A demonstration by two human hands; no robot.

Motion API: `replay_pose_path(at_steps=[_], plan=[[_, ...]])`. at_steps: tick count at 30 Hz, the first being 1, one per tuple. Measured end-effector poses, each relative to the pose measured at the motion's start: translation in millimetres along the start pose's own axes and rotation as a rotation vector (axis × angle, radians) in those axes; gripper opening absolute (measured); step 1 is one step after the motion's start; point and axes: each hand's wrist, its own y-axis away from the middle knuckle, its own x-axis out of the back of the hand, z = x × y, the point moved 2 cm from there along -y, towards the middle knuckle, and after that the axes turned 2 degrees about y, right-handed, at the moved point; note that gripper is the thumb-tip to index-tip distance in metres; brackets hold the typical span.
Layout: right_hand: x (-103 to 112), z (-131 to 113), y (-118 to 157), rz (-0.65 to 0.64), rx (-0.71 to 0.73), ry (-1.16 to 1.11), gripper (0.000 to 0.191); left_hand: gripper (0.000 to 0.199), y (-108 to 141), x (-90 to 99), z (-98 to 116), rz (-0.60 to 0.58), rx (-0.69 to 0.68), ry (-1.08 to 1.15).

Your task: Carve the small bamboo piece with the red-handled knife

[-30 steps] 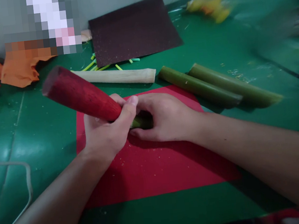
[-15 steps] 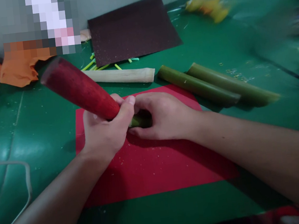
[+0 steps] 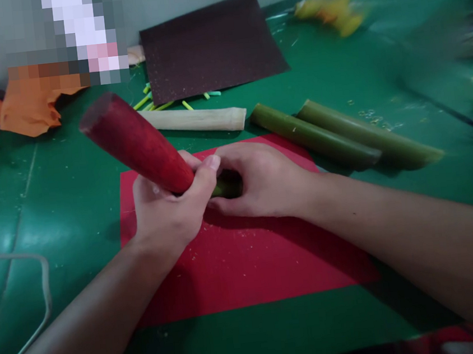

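My left hand [image 3: 172, 206] is wrapped round a red bamboo-like piece [image 3: 144, 141]. That piece slants up and to the left, and its wide, dark end is uppermost. Against it, my right hand [image 3: 257, 177] curls its thumb and fingers around a short green bamboo piece [image 3: 229, 184]. Both hands meet over a red sheet [image 3: 245, 260]. The lower end of the red piece is hidden by my left hand, and whether it touches the green piece I cannot tell.
Two green bamboo pieces [image 3: 321, 137] lie beyond my right hand. A pale bamboo piece [image 3: 200, 120] rests before a dark brown sheet [image 3: 210, 47]. Crumpled orange paper [image 3: 29, 111] is at the back left, a yellow object [image 3: 329, 12] at the back right, and a pale cord [image 3: 45, 287] at the left.
The top of the red piece has swung right and stands a little steeper. Both hands have shifted very slightly to the right, keeping their grips.
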Motion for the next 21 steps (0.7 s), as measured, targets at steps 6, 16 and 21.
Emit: replay_pose_path(at_steps=[6, 16, 21], plan=[[0, -3, 0, -0.036, -0.029, -0.011, 0.017, 0.027, -6, 1.7, 7, -0.037, 0.023, 0.014], [2, -3, 1, -0.030, 0.006, -0.027, 0.015, 0.035, -4, 2.1, 9, -0.096, 0.040, -0.025], [2, -3, 1, -0.031, 0.015, -0.013, 0.014, 0.032, -2, 2.6, 3, -0.097, 0.009, -0.019]])
